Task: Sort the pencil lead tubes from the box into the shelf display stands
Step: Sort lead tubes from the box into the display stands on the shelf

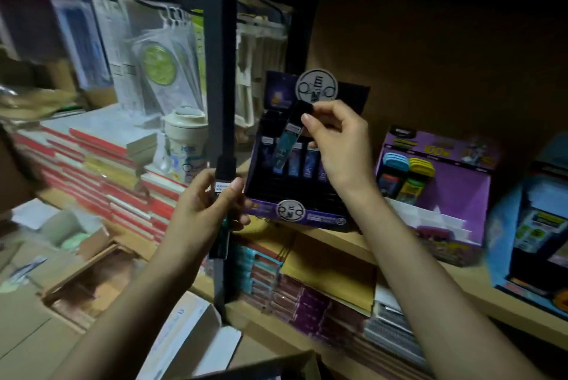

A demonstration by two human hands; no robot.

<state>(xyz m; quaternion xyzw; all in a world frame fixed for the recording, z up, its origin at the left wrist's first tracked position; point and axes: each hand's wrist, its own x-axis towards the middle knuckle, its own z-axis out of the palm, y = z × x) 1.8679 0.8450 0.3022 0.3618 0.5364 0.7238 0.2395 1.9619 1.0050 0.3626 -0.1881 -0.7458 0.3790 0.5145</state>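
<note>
A purple and black display stand sits on the wooden shelf, with several lead tubes standing in its back row. My right hand pinches a black-capped lead tube by its top and holds it tilted over the stand's slots. My left hand grips a stack of black lead tubes upright, just left of the stand and in front of the black shelf post. A cardboard box edge shows at the bottom of the view.
A purple eraser display and a blue display box stand to the right on the same shelf. Stacked red notebooks, a cup and hanging packets fill the left. Packs lie on the lower shelf; open cartons sit below left.
</note>
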